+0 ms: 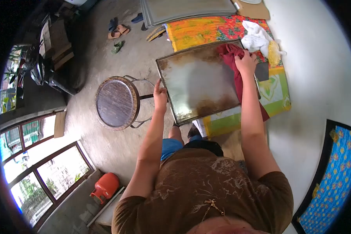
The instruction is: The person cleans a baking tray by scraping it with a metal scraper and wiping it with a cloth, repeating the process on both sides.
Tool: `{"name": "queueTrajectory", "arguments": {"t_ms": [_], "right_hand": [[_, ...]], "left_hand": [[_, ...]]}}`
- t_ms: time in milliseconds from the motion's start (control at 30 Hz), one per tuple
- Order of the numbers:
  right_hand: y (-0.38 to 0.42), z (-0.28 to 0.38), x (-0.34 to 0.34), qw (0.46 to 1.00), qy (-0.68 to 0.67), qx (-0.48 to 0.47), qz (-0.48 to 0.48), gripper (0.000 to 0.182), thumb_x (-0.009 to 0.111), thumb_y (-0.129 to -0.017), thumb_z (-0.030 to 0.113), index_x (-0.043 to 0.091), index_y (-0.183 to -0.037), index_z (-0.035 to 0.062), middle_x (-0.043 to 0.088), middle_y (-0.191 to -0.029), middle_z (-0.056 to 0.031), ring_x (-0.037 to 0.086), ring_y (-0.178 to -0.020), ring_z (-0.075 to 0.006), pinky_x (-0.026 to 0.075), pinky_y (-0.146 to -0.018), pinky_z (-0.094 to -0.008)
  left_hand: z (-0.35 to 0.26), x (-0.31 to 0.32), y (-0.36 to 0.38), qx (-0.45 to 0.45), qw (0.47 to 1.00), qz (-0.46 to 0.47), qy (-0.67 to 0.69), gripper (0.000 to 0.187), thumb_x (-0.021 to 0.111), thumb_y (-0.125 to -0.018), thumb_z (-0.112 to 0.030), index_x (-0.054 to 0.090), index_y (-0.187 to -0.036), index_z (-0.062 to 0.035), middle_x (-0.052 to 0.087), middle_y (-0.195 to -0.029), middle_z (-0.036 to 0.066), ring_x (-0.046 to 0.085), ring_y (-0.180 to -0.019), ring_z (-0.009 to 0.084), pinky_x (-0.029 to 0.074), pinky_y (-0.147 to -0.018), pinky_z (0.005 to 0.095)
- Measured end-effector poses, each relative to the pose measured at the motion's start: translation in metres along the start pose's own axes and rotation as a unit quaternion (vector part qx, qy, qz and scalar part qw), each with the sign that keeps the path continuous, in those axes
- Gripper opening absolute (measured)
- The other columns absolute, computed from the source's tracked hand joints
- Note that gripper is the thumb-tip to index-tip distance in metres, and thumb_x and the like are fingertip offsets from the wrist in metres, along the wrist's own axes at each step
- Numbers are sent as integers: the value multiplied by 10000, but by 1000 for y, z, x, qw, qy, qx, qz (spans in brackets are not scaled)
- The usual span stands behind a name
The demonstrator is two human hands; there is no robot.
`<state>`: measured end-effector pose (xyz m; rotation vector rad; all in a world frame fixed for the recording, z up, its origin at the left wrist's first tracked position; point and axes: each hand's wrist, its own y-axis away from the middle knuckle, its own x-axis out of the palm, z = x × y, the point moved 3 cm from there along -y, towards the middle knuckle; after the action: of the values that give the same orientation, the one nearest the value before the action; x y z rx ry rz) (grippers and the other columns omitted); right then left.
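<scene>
A large metal baking tray (199, 84) with brown, scorched stains along its edges lies on a table with a patterned covering. My left hand (160, 95) grips the tray's left rim, its fingers partly hidden by the edge. At the far right corner, my right hand (246, 63) is closed on a dark red cloth (229, 54) pressed against the tray. The cloth's loose end hangs down behind my right forearm, along the tray's right side.
A round wooden stool (117, 102) stands to the left. White cloths (256, 38) and a yellow plastic bag (274, 54) lie at the back right. Beyond are stacked trays (189, 8); slippers (117, 46) lie on the floor. A red gas cylinder (106, 185) sits by the windows.
</scene>
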<state>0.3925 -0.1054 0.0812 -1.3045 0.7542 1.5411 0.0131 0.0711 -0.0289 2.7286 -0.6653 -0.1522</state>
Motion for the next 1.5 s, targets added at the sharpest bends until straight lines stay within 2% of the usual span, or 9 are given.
{"name": "queueTrajectory", "arguments": {"t_ms": [100, 300, 700, 933, 1067, 1167, 1267, 1400, 1500], "right_hand": [[0, 23, 61, 992, 38, -60, -104, 548, 609, -817, 522, 591, -1243, 178, 465, -1312, -228, 482, -1160, -412, 380, -1005, -510], [40, 100, 84, 982, 18, -163, -97, 487, 579, -850, 527, 615, -1209, 200, 488, -1303, -170, 497, -1135, -387, 424, -935, -508], [147, 261, 82, 933, -66, -344, 80, 357, 693, -731, 396, 657, -1058, 257, 514, -1136, -68, 521, -1021, -348, 434, -796, -548], [117, 232, 73, 950, 21, -305, 66, 334, 631, -788, 391, 649, -1107, 294, 512, -1166, -79, 520, -1051, -352, 489, -745, -541], [64, 167, 54, 968, 81, -228, 66, 352, 590, -822, 389, 646, -1157, 294, 502, -1202, -80, 510, -1096, -350, 515, -776, -532], [14, 100, 59, 980, 98, -174, 1, 361, 554, -833, 392, 637, -1175, 312, 528, -1167, -105, 544, -1060, -387, 515, -798, -550], [-34, 46, 56, 984, 156, -83, 3, 381, 514, -865, 416, 613, -1215, 302, 515, -1235, -120, 528, -1105, -405, 493, -850, -560], [-50, 45, 44, 988, 149, 25, 28, 416, 495, -876, 441, 609, -1227, 249, 512, -1232, -155, 518, -1129, -411, 475, -882, -557], [-24, 72, 60, 991, 129, -33, -1, 433, 499, -876, 447, 608, -1231, 225, 510, -1225, -173, 521, -1121, -407, 473, -882, -550]], "left_hand": [[-11, -2, 4, -78, 996, 31, 40, 582, 433, -892, 47, 418, -1431, -172, 512, -781, -42, 454, -602, 63, 392, -473, 231], [-30, -3, 11, -140, 983, 62, 100, 548, 499, -936, -38, 403, -1441, -226, 570, -834, -33, 543, -668, 71, 477, -503, 251], [-27, -8, 9, -139, 977, 90, 136, 626, 530, -888, -1, 380, -1456, -220, 571, -840, -15, 537, -695, 64, 443, -477, 220], [-14, 4, 6, -89, 988, 52, 114, 724, 568, -809, 96, 380, -1456, -171, 499, -706, -24, 460, -613, 58, 374, -503, 211], [-25, 4, 11, -78, 991, 42, 96, 717, 566, -816, 108, 386, -1453, -167, 461, -694, -37, 420, -608, 60, 367, -569, 211], [-1, 0, 6, -32, 993, 77, 87, 707, 544, -853, 86, 355, -1465, -215, 544, -802, -18, 521, -711, 72, 450, -554, 227], [-10, -3, 10, -85, 989, 95, 75, 697, 559, -870, 47, 345, -1471, -233, 547, -808, -13, 526, -692, 71, 452, -515, 232], [-28, -4, 14, -110, 988, 87, 70, 692, 565, -874, 37, 351, -1477, -225, 464, -717, -35, 423, -584, 51, 379, -463, 226], [-30, -6, 12, -115, 985, 99, 82, 678, 567, -885, 15, 348, -1479, -227, 473, -734, -29, 434, -596, 57, 396, -463, 227]]}}
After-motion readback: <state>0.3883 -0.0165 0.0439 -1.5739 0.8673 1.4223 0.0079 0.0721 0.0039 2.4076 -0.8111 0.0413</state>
